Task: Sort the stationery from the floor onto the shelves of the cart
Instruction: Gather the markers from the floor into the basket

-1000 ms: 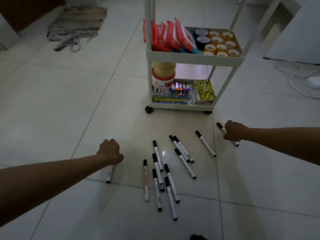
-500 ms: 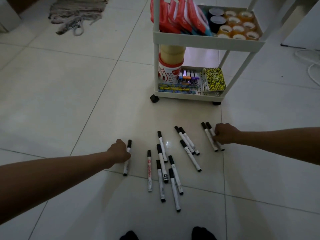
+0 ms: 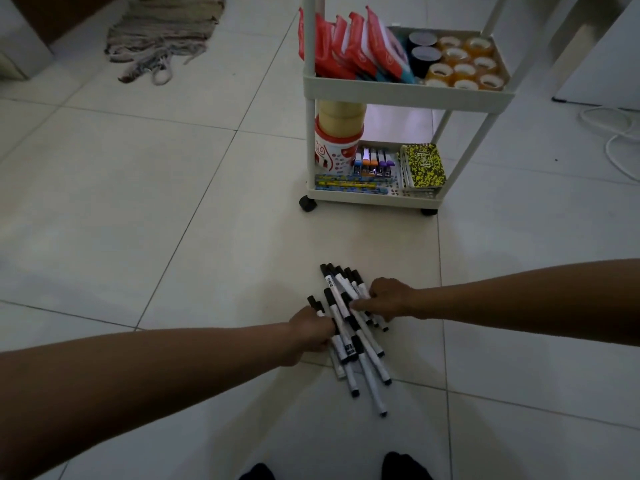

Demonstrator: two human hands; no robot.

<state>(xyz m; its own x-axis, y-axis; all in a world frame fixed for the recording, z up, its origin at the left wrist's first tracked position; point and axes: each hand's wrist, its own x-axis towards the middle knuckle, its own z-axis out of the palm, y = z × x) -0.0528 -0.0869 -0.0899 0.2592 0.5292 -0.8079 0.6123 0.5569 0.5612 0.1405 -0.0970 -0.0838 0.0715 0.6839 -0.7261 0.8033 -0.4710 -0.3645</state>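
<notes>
Left hand (image 3: pixel 311 332) presses against the left flank of the marker bundle (image 3: pixel 349 327), fingers curled onto the nearest barrels. Right hand (image 3: pixel 388 299) presses against the opposite flank, fingers curled over the barrels on that side. The bundle lies on the floor (image 3: pixel 173 220), squeezed between the two hands, in front of the cart (image 3: pixel 408 93) and well apart from it.

Long axis of the markers: roughly toward and away from the cart, black caps mostly at the far end, with a slight lean to the left at that end. Several markers splay out at the near end and lie outside either hand's reach.

Both hands sit about equally near the bundle; the left hand holds nearer the near end, the right hand nearer the middle. Neither hand encloses the whole bundle.

Judgement: the lift requires both hands to clamp across the long axis at once. The loose near-end markers are likely to slip free. The lower shelf (image 3: pixel 370 197) already holds pens; the cart lies straight ahead along the marker axis.
</notes>
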